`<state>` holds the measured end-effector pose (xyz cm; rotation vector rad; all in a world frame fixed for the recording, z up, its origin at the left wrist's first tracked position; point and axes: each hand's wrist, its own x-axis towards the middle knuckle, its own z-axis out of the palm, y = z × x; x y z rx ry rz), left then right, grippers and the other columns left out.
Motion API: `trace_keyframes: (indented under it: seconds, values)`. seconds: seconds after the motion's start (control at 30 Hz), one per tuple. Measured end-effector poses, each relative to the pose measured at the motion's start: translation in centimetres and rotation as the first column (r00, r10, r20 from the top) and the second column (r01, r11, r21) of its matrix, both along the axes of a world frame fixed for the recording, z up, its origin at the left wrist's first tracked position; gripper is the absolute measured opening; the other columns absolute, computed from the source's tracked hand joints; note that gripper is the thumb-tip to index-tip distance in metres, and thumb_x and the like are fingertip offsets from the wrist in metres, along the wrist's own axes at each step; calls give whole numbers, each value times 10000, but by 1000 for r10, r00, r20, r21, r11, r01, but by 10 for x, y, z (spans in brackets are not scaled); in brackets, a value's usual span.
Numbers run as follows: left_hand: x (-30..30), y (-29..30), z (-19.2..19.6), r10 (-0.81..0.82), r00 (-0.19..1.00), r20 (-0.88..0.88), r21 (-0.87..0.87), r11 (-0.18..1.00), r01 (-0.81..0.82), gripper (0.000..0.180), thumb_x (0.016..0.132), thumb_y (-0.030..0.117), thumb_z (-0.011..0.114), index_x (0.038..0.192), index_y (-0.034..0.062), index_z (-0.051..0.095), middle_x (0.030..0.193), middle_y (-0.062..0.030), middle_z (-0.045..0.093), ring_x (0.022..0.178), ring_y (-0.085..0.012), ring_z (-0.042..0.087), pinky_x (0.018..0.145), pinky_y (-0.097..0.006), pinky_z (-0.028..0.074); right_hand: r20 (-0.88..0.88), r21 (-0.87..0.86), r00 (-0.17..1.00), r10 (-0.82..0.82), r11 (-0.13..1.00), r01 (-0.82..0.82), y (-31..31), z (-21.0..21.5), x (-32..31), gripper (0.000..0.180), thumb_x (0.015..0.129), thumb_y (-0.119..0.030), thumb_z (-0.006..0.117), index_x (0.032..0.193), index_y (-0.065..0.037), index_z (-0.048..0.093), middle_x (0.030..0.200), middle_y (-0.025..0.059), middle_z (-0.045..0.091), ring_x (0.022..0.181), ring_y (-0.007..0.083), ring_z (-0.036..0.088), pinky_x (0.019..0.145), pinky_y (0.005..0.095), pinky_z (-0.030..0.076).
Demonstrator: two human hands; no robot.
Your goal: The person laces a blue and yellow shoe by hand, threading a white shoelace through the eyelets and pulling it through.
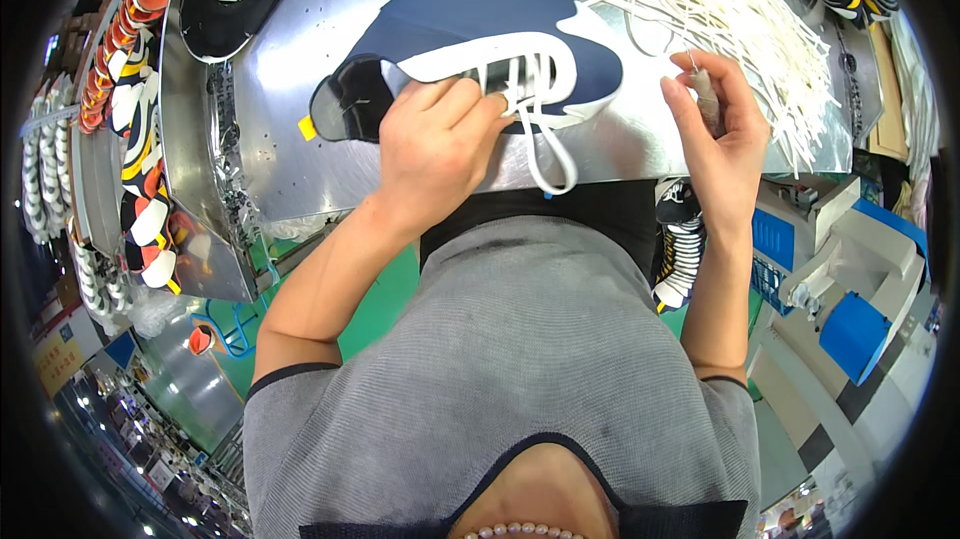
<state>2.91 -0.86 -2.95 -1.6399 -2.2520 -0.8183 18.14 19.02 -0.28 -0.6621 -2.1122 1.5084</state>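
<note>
Grey shirt [500,339], hands [440,139] tight, left on shoe [455,34], right on tool [706,104], white laces [720,14] beyond.

Grey short-slv. shirt [560,339] w/ blk neck trim [548,437] (plus pearly bead necklace [527,529])

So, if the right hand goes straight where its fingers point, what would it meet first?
The right hand would likely meet the pile of white shoelaces first, though one view leaves depth unclear.
</note>
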Motion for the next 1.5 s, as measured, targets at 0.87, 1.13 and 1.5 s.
trace_keyframes:
  seconds: [0.87,1.13,1.5]
  values:
    - [-5,-5,3,-44,922,385,89,996,10,431,760,132,810,1117,37,587,869,-107,658,786,-313,647,680,-401,505,-121,-317,945,304,890,-327,0,6,-60,104,867,-82,731,948,-17,731,888,8,702,855,87,634,792,234,488]
    - [-14,7,9,242,712,659,-122,969,-216,501,943,452,643,1242,56,570,1041,-151,708,936,-360,615,897,-445,464,35,-247,957,286,931,-270,-17,-26,-97,107,841,-98,740,905,-12,729,768,-1,662,713,70,564,662,246,467]
    - [-10,25,-12,387,796,466,34,891,-453,310,852,402,757,958,115,713,763,-44,693,690,-265,574,737,-376,432,100,-397,953,287,890,-226,-16,-38,-104,126,834,-106,750,901,-2,728,734,13,663,678,67,561,622,256,461]
